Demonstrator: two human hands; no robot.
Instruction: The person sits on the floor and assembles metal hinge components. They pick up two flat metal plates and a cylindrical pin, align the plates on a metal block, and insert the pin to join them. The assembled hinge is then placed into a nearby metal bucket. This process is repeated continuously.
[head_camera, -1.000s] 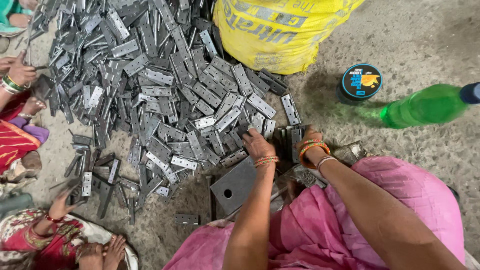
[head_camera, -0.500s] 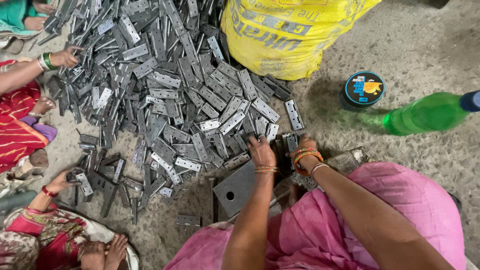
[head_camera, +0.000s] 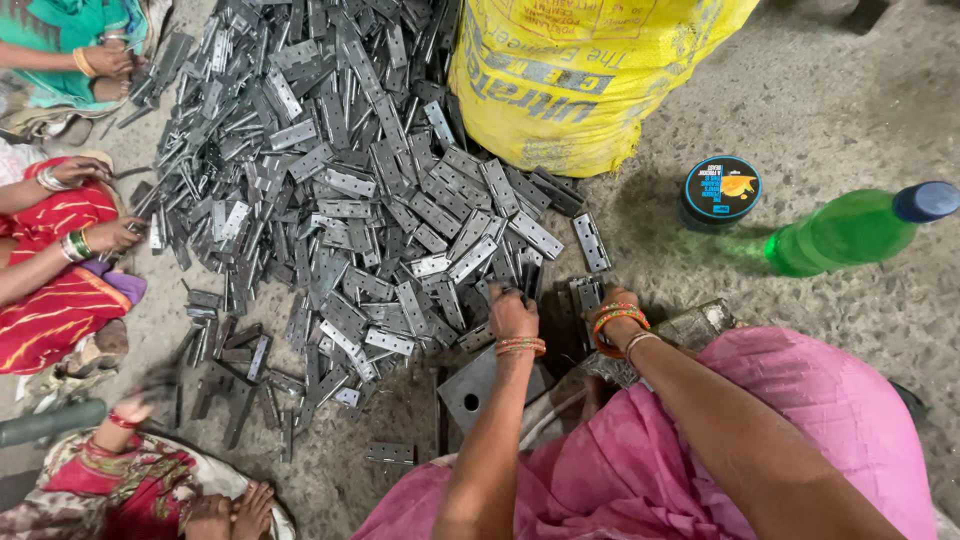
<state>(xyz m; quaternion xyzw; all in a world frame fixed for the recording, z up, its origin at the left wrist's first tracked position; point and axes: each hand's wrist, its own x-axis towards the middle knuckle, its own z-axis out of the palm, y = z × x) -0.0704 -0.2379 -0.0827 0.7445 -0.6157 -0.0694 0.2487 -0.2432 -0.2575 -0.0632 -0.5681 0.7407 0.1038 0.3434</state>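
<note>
While the left hand (head_camera: 512, 312) reaches into the near edge of the hinge pile (head_camera: 340, 180), fingers apparently closed on one hinge, the right hand (head_camera: 612, 305) rests just beside it (grip hidden); most hinges remain heaped on the floor.

A large heap of grey metal hinges (head_camera: 340, 190) lies spread across the concrete floor, most folded flat and jumbled at all angles. Its near right edge holds several hinges standing close together, touching the person's fingers.
</note>
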